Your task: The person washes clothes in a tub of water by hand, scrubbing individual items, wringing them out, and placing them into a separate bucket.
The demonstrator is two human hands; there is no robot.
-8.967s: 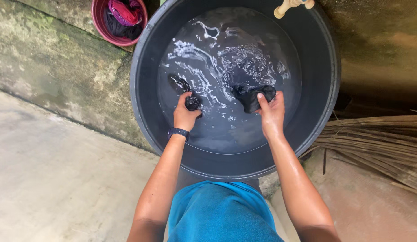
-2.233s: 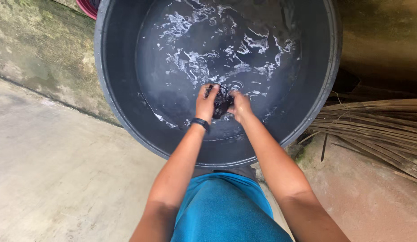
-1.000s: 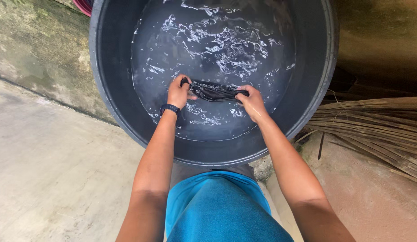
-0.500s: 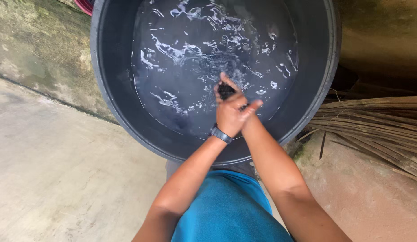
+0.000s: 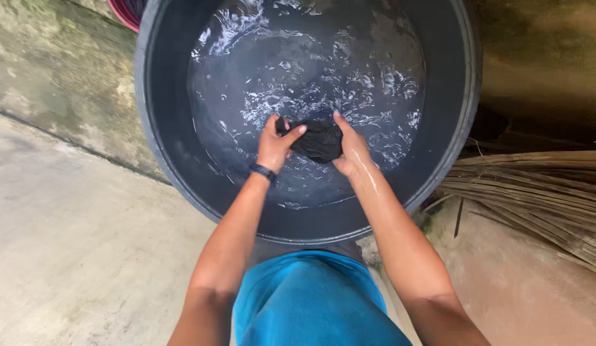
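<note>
Both hands hold one small black wet cloth (image 5: 318, 141) just above the rippled water (image 5: 298, 77) in the big round dark grey plastic tub (image 5: 169, 147). The left hand (image 5: 274, 146), with a dark band on its wrist (image 5: 264, 172), has its fingers closed on the left end of the cloth. The right hand (image 5: 351, 152) grips the right end, fingers curled around it. The cloth is bunched between the two hands. Dry brown palm leaves (image 5: 535, 192) lie on the ground right of the tub.
</note>
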